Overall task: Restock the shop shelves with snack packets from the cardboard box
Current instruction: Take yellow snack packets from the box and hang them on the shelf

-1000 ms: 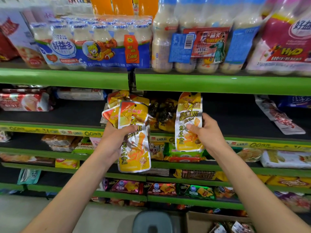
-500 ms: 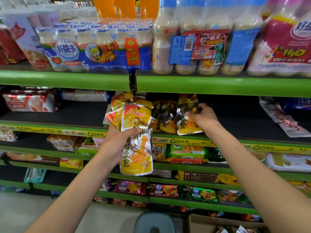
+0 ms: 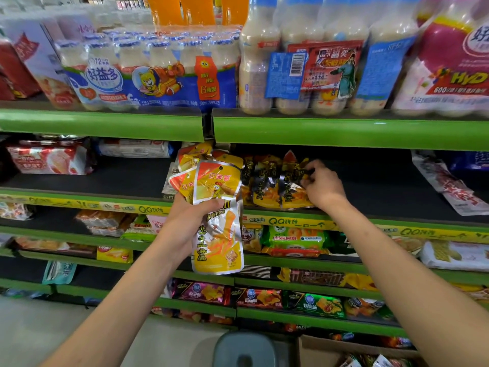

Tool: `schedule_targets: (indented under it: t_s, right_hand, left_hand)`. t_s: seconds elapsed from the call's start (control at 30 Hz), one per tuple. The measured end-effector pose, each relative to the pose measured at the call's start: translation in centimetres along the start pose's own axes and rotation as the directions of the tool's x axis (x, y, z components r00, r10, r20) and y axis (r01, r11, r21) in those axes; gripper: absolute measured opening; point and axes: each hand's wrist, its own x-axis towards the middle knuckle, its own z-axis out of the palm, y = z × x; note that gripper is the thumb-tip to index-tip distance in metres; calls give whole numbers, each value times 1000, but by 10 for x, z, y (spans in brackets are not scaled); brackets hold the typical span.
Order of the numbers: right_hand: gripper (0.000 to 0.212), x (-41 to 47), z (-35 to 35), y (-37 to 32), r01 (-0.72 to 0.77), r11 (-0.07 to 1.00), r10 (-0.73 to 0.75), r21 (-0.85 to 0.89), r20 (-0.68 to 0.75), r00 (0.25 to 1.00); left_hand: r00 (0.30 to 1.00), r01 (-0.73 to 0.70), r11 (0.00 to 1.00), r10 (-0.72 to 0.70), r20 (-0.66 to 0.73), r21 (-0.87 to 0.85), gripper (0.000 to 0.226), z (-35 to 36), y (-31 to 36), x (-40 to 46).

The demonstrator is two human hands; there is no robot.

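My left hand [image 3: 191,221] grips a bunch of yellow-and-orange snack packets [image 3: 217,229] in front of the second shelf; the front one hangs down below my fingers. My right hand [image 3: 321,185] reaches onto the dark shelf board [image 3: 383,197] and pinches the top of a yellow snack packet [image 3: 291,192] that lies in the row of matching packets [image 3: 260,186] there. The cardboard box [image 3: 317,349] shows at the bottom edge, with a few packets inside.
Multipacks of milk-drink bottles [image 3: 158,72] fill the green top shelf [image 3: 344,132]. Red biscuit packs [image 3: 50,160] lie at the left of the second shelf, long packets [image 3: 449,186] at its right. Lower shelves hold chips and noodles. A grey stool [image 3: 246,350] stands below.
My right hand carried one yellow packet up from in front of the shelf edge and laid it in the shelf row. My left hand with its bunch stayed almost still.
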Motion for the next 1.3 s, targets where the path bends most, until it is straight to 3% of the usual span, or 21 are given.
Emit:
schedule_targets:
  t_s: [0.1, 0.3, 0.43, 0.5, 0.6, 0.67, 0.77, 0.97, 1.1, 1.3]
  right_hand:
    - [27, 0, 0, 4, 14, 997, -13, -78, 17, 1000]
    - [28, -5, -5, 8, -1, 999, 4, -51, 69, 998]
    - [28, -23, -15, -3, 73, 991, -84, -115, -91, 992]
    - [24, -43, -19, -17, 175, 984, -172, 18, -103, 980]
    - [29, -81, -20, -46, 128, 923, -231, 363, 257, 938]
    - [40, -101, -13, -58, 92, 904, -268, 418, 385, 883]
    - [55, -118, 5, -63, 137, 913, -283, 385, 355, 891]
    - [18, -122, 12, -58, -22, 778, -184, 628, 260, 948]
    - [21, -124, 6, -54, -77, 707, -204, 703, 307, 930]
    - [24, -123, 6, -47, -184, 620, -173, 763, 362, 916]
  left_hand:
    - [1000, 3, 1000, -3, 9, -2, 59, 2, 0, 2]
    - [1000, -4, 1000, 4, 11, -5, 60, 6, -4, 9]
    - [1000, -9, 1000, 9, 8, -19, 61, 11, -6, 13]
    - [1000, -12, 999, 12, 11, -32, 59, 16, -6, 14]
    - [1000, -11, 998, 12, 16, -65, 58, 29, -8, 14]
    - [999, -26, 996, 27, 17, -81, 60, 39, -9, 13]
    - [998, -65, 994, 67, 20, -85, 60, 52, -12, 10]
    - [998, -59, 997, 60, 27, -43, 47, 58, -17, 5]
    - [997, -55, 996, 58, 51, -64, 59, 55, -17, 3]
    - [998, -40, 994, 45, 43, -105, 45, 53, -15, -1]
